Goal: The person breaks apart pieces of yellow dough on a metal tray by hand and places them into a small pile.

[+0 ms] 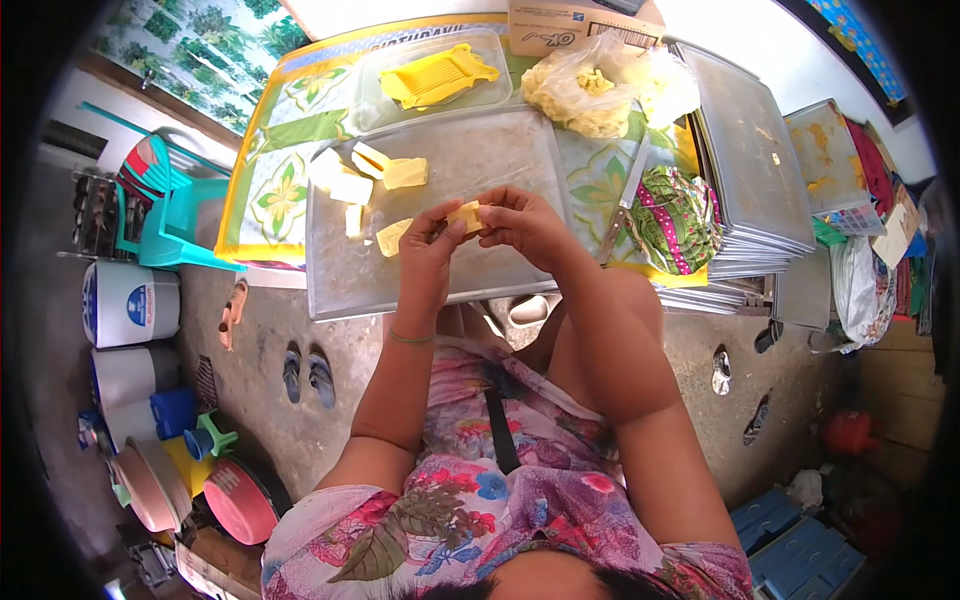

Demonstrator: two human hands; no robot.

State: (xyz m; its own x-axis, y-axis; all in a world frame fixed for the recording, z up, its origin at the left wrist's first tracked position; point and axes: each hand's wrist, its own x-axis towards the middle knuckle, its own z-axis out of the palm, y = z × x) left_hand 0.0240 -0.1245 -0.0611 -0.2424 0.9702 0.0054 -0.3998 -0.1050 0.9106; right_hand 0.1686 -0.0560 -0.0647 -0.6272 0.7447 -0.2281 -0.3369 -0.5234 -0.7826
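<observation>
1. Head view, the work: I see both hands meeting over a metal tray (pixel 330 280), sharing one small yellow piece (pixel 466 216) that looks like dough or pastry. It is held up in the air just above the tray, not resting on it. To handle it well, I judge the pinch should stay light and even from both sides, since a piece this soft would likely crease or tear if squeezed; working low over the tray means any crumb lands there.

2. Head view, the poses: my left hand (pixel 428 250) comes up from below with the wrist fairly straight, thumb and fingertips closed on the piece's left end. My right hand (pixel 525 222) curls in from the right, wrist bent inward, fingers clasped on the other end. Neither hand is slack.

3. Head view, surroundings: more yellow pieces (pixel 362 178) lie on the tray's far-left part; a yellow slotted cutter (pixel 437 76) sits beyond, and a clear bag of yellow strips (pixel 585 95) lies to its right.
</observation>
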